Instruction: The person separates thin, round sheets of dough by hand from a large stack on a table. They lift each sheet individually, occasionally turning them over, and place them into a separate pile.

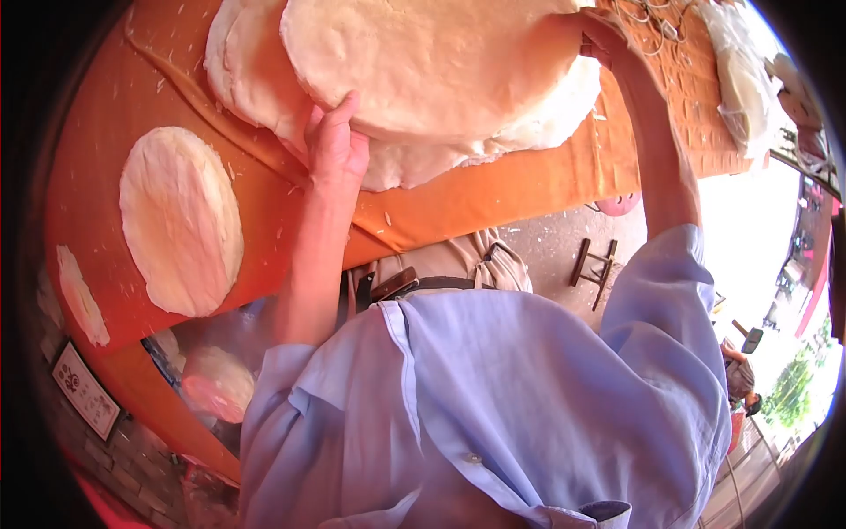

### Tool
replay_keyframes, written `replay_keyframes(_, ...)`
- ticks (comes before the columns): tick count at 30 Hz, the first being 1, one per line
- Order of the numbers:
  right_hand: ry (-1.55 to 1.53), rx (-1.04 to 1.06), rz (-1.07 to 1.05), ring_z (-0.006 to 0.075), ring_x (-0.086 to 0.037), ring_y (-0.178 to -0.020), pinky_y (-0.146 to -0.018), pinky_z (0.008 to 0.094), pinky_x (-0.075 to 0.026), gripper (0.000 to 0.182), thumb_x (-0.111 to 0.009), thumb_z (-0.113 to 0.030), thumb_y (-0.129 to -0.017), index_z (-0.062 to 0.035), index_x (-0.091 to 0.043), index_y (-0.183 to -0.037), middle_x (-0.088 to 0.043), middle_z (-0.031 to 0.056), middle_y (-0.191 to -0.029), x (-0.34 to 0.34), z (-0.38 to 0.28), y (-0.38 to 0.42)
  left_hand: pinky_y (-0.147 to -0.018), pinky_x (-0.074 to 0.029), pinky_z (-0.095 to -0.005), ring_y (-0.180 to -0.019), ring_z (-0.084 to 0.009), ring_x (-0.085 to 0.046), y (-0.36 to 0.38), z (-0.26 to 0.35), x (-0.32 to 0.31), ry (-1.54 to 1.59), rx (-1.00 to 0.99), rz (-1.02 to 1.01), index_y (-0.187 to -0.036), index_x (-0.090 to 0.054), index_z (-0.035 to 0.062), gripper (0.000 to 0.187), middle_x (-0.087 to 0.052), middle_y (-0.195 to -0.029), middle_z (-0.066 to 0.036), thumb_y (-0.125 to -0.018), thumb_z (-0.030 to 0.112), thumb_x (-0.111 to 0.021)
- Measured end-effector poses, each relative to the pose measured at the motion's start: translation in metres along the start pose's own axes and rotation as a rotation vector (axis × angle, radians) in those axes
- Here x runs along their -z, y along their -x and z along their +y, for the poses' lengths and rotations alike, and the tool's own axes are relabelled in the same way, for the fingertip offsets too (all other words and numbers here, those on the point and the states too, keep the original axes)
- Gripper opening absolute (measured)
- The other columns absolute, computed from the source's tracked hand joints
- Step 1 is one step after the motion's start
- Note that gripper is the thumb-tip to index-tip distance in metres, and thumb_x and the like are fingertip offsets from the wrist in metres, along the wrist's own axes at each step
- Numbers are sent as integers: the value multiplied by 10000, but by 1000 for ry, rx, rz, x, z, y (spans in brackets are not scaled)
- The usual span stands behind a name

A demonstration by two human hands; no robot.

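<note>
A large, thick, pale oval pad (432, 66), which looks like cotton wadding, spans the top of the view between my hands. My left hand (337, 145) grips its near left edge, thumb on top and fingers underneath. At the right edge, my right hand (601, 37) is closed on the same pad, its fingertips partly hidden. Beneath lie more ragged-edged pale layers (401, 167), showing along the near side and at the left. A smaller oval pad (181, 220) rests flat on the orange cloth (264, 207) to the left.
Another pale pad (81, 295) lies near the table's left end. White cords (652, 22) and a plastic bag (745, 79) are at the right. A small wooden stool (595, 269) stands on the floor. A pinkish bag (216, 383) sits below the table, near a framed sign (84, 388).
</note>
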State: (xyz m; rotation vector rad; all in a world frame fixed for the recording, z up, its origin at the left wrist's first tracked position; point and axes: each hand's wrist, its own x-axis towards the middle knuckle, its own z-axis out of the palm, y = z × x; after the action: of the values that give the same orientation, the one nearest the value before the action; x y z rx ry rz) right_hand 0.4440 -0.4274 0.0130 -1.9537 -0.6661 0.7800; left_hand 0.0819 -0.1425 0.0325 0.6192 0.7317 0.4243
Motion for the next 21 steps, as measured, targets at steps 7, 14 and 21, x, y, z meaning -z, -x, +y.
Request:
replay_keyframes(7, -234, -235, 77, 150, -573, -958, -698, 340, -518, 410, -564, -462, -913, -207, -584, -1233, -617, -37, -1159, -8, -11, 15, -1027, -450, -497, -1220, -281, -502, -5, -7, -17, -43, -13, 72, -1314, -427, 38, 475, -494, -1336, -114, -881, -54, -599)
replay_keyframes(14, -158, -547, 164, 105, -565, -866, -642, 273, -496, 322, -623, -441, -878, -209, -682, -1093, -644, -73, -1095, -30, -40, 28, -1033, -447, -499, -1226, -284, -498, -4, -7, -14, -61, 34, 117, -1306, -430, 40, 467, -496, -1333, -119, -882, -60, -598)
replay_keyframes(21, -294, -360, 310, 173, -621, -962, -802, 397, -480, 341, -649, -392, -867, -166, -650, -1121, -668, 43, -1096, -40, -87, 45, -1006, -480, -449, -1185, -258, -524, -5, -6, -13, -33, 29, 81, -1244, -449, -8, 428, -504, -1298, -127, -857, -71, -618)
